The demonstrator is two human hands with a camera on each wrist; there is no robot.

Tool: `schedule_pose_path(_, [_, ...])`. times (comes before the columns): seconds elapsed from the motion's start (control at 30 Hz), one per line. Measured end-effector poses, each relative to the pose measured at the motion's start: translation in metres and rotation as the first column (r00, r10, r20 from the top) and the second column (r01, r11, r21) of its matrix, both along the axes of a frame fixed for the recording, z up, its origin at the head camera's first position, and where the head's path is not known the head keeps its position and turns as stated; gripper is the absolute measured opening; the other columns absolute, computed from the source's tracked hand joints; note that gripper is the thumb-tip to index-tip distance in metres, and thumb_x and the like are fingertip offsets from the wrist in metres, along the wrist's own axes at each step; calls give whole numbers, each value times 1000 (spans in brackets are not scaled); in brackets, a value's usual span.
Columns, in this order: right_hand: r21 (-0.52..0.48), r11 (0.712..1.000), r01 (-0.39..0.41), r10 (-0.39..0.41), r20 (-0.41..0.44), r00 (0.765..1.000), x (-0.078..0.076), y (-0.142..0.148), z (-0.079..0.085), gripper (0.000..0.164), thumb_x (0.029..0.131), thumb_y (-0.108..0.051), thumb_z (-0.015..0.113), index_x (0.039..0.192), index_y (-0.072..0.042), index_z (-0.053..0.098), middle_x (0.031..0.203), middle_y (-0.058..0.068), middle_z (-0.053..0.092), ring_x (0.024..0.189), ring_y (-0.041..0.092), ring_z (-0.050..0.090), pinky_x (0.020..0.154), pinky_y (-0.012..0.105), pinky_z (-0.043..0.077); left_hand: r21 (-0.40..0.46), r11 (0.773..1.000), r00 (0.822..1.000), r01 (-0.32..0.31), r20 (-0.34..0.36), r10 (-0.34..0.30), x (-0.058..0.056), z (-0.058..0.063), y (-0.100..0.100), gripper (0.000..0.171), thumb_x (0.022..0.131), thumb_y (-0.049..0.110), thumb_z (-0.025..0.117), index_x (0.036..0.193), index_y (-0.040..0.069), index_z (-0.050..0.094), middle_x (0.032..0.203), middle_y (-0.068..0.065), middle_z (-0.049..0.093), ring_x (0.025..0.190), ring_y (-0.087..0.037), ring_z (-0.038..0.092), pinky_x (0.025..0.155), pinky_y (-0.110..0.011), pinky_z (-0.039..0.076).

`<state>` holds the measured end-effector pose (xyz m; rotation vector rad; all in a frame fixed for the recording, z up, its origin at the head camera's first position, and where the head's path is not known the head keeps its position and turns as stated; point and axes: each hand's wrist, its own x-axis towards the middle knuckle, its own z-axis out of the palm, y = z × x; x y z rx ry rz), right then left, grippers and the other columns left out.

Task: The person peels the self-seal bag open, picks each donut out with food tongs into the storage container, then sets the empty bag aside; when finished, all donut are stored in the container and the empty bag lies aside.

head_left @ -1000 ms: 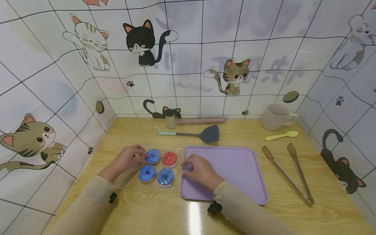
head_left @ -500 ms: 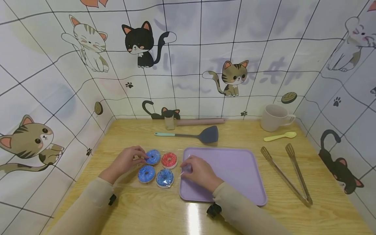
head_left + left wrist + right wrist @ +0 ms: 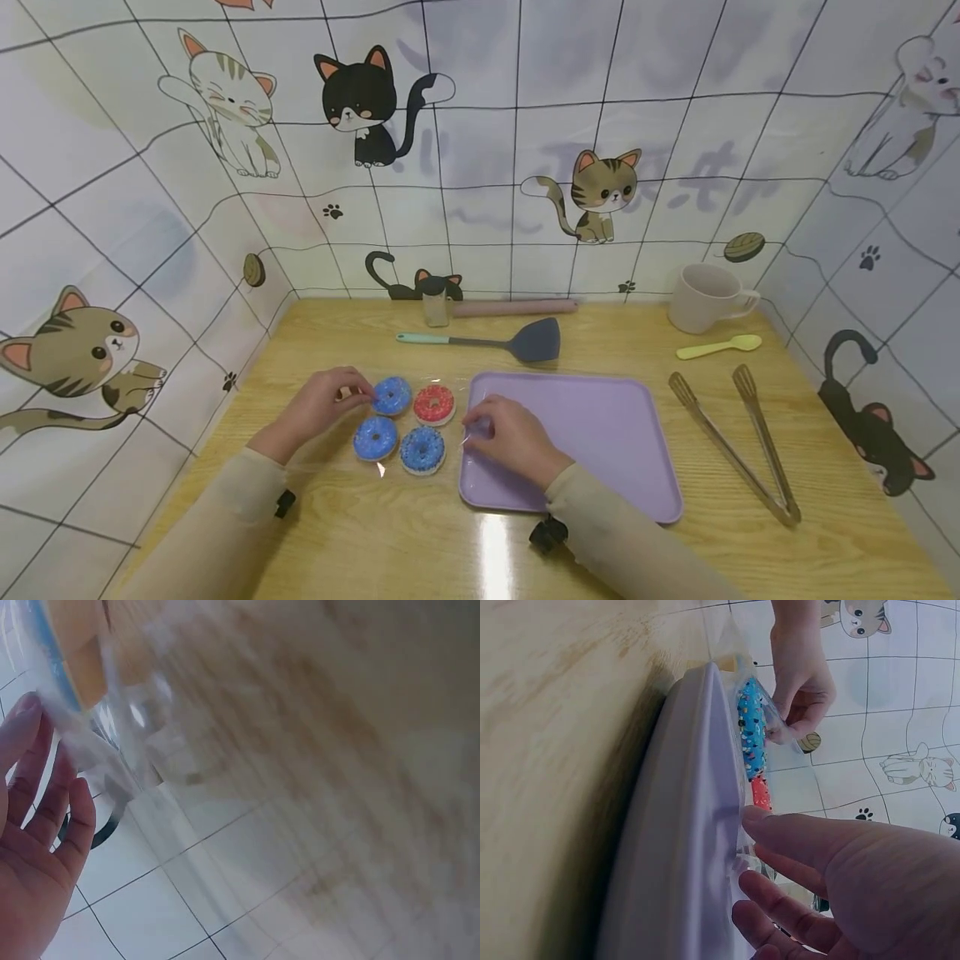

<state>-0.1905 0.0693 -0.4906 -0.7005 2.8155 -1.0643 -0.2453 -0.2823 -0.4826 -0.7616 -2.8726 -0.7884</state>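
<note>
donuts (image 3: 414, 440) lie left of frame centre in a clear bag (image 3: 406, 422), pinched by left hand (image 3: 322, 408) and right hand (image 3: 510, 440), probably for steadiness.

Between left sleeve (image 3: 217, 521) and right sleeve (image 3: 637, 533), a lane toward the near edge of the surface (image 3: 390, 542) is left free. Toward the left edge, passage is blocked by the doughnuts (image 3: 422, 461); toward the right edge, by the spread tongs (image 3: 769, 450); toward the far right corner, by the mug (image 3: 701, 300).

1 mug (image 3: 701, 300) behind 1 spoon (image 3: 718, 347) | tongs (image 3: 767, 447) spread | spatula (image 3: 528, 342) | jar (image 3: 436, 309) beside rolling pin (image 3: 515, 308)
</note>
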Motion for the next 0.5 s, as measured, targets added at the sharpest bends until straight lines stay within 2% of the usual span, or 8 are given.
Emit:
schedule_pose_path(0.2, [10, 1000, 6, -7, 11, 1000, -2, 1, 0, 30, 82, -25, 88, 109, -18, 80, 100, -2, 69, 76, 8, 55, 69, 27, 46, 24, 1000, 999, 13, 34, -14, 2, 2, 1, 11, 94, 14, 77, 103, 20, 79, 105, 6, 73, 90, -12, 65, 73, -28, 53])
schedule_pose_path(0.33, [11, 1000, 8, -8, 14, 1000, -2, 0, -2, 30, 81, -25, 89, 109, -18, 80, 100, -3, 68, 76, 7, 55, 68, 27, 46, 42, 997, 998, 60, 23, -61, 1, 2, 4, 20, 89, 12, 82, 108, 18, 80, 111, 1, 72, 98, -21, 67, 74, -29, 53])
schedule_pose_path(0.5, [9, 1000, 0, -1, 8, 1000, -2, -1, -4, 28, 82, -25, 88, 108, -18, 80, 101, -3, 69, 76, 7, 55, 68, 27, 46, 22, 994, 994, 107, 0, -107, -1, 3, 7, 18, 86, 11, 84, 103, 16, 82, 109, 1, 71, 99, -20, 68, 77, -37, 57])
